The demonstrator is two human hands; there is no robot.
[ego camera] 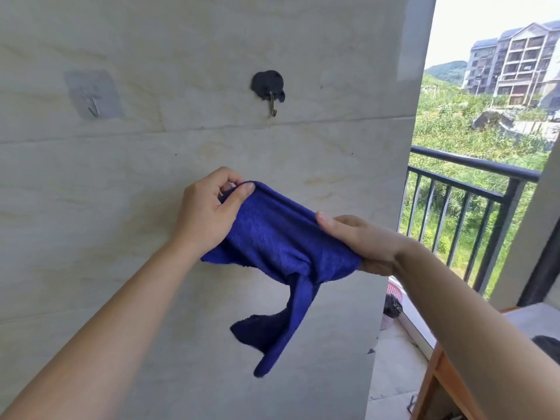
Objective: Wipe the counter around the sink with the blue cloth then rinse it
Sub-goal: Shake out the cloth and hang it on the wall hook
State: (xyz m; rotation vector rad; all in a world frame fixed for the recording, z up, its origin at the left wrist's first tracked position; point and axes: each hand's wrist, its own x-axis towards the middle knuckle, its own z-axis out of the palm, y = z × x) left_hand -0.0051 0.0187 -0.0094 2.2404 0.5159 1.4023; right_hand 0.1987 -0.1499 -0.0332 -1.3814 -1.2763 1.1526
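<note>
both hands, left (206, 213) and right (360, 241), grip clamped on blue cloth (278, 237) below black hook (268, 86)

Showed at lower right a pale tiled floor (391, 374), with a pink perforated basket (394, 291) standing on it beside the wall's edge. Farther right, showed a wood-framed, pale-topped counter (521, 316) carrying a dark object (547, 344), cut off by the frame.

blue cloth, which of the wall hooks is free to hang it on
Both are bare: the black hook right above the blue cloth, and the clear hook further left. Bare tile lies between them. Left hand and right hand both grip the cloth.
</note>
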